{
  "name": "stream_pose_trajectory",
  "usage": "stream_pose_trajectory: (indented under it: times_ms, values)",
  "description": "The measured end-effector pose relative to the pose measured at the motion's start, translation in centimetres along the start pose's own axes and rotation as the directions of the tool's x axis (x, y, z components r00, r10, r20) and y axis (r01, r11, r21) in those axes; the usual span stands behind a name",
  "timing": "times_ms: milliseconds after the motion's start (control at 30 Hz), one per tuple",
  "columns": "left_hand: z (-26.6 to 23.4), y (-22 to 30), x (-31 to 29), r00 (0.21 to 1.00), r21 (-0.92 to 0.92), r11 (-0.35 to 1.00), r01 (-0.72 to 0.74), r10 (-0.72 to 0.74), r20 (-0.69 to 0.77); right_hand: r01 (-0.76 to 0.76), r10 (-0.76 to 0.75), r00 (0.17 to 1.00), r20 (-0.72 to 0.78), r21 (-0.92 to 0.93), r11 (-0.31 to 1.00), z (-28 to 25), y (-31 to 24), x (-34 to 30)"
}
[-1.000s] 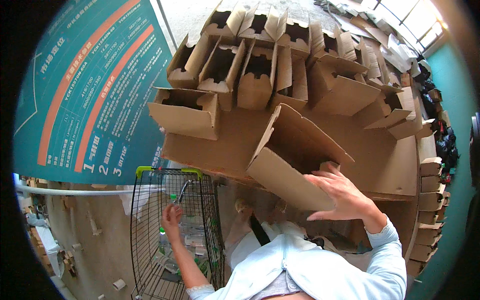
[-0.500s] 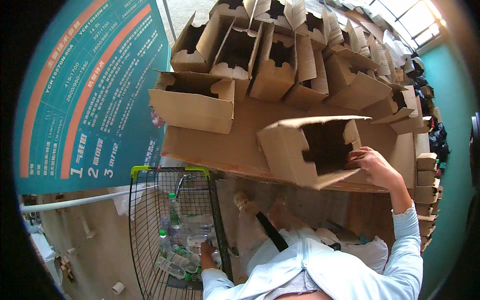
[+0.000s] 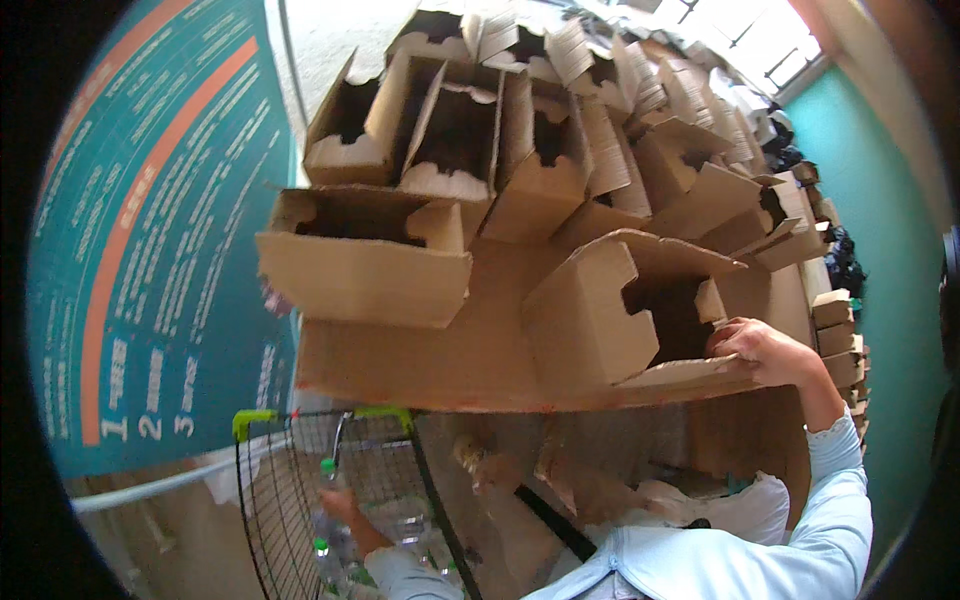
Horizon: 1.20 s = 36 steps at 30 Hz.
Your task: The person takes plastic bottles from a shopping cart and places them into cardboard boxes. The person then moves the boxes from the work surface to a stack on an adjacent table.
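Observation:
My right hand (image 3: 752,350) grips the near edge of an open cardboard box (image 3: 590,305), with its fingertips inside the opening. The box sits at the front edge of a brown cardboard-covered table (image 3: 430,365), its opening turned up and toward the right. Down at the left, my left hand (image 3: 342,506) is closed round a clear bottle (image 3: 328,474) with a green cap, inside a black wire basket (image 3: 428,500) with green corners. Several similar bottles (image 3: 405,528) lie in the basket, partly hidden by my left forearm.
Several open cardboard boxes (image 3: 545,185) crowd the far part of the table; another box (image 3: 365,268) sits at its left. A teal printed board (image 3: 170,250) stands on the left. White sacks (image 3: 745,510) lie below the table, near my feet.
My left hand has moved left inside the basket and closed on a green-capped bottle. The box in my right hand has tilted, its opening turned further up. The view has shifted too.

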State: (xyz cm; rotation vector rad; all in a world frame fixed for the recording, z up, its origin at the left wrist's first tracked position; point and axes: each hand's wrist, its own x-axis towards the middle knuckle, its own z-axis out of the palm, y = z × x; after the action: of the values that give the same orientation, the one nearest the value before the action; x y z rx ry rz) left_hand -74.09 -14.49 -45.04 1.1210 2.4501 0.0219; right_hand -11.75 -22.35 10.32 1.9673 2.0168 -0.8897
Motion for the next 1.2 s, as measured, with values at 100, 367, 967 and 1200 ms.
stream_pose_trajectory:
  times_ms: [100,367,967,1200]
  values:
    - [2.3,-1.1,0.5,0.983,0.066,0.988,-0.136,0.143,-0.116,0.0,-0.001,1.0,0.016,0.009,1.0,-0.1,0.1,-0.2]
    - [-3.8,-4.5,-2.4,0.917,-0.181,0.972,-0.148,0.067,-0.392,0.059,-0.102,0.99,-0.102,-0.355,0.933,0.0,-1.2,-0.3]
    - [-37.5,42.5,-42.6,-0.032,-0.807,-0.463,-0.366,0.873,-0.487,0.155,-0.218,0.897,-0.386,-0.188,0.97,2.1,3.0,-2.8]
    - [-31.0,50.7,-46.8,-0.27,-0.256,-0.156,-0.954,0.818,0.508,0.188,-0.133,0.706,-0.696,0.004,0.982,4.6,4.6,-4.7]
